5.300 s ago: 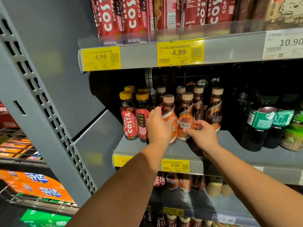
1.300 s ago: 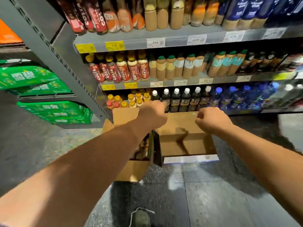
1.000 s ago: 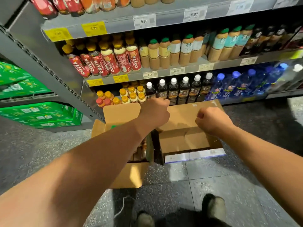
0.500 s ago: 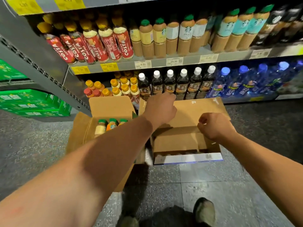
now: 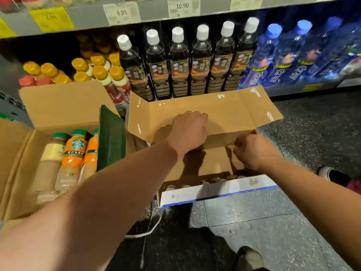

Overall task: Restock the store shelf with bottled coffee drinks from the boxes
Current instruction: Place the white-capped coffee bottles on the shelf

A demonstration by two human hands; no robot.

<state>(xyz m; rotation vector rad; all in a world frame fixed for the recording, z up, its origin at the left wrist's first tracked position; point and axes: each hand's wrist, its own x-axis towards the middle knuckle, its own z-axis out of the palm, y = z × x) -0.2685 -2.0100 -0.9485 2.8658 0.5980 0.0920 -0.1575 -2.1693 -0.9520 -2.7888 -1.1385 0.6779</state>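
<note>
Both hands are hanging over the open right box (image 5: 214,191). The left hand (image 5: 188,132) is hovering in front of that box's raised far flap (image 5: 230,108), fingers curled under into a loose fist, with nothing showing in it. The right hand (image 5: 254,151) is sitting lower, at the edge of an inner flap (image 5: 211,163), fingers bent; I cannot tell whether it is pinching the cardboard or only touching it.

Nearest the camera, a dark shoe (image 5: 250,258) is standing on the speckled floor (image 5: 263,222), and a white cord (image 5: 148,230) is trailing beside it. A second shoe (image 5: 332,174) is showing at the right edge.

Inside the right box, a row of pale bottle caps (image 5: 215,179) is peeking out just behind its white, blue-edged front wall. The left box (image 5: 17,167) is standing just beside it, flaps open, and is holding Starbucks bottles (image 5: 75,153) with green caps.

Behind both boxes, the bottom shelf is carrying yellow-capped bottles (image 5: 100,73) on the left, dark coffee bottles (image 5: 179,69) with white caps in the middle, and blue bottles (image 5: 283,63) on the right. Price tags (image 5: 121,13) are lining the shelf edge (image 5: 152,11) above.
</note>
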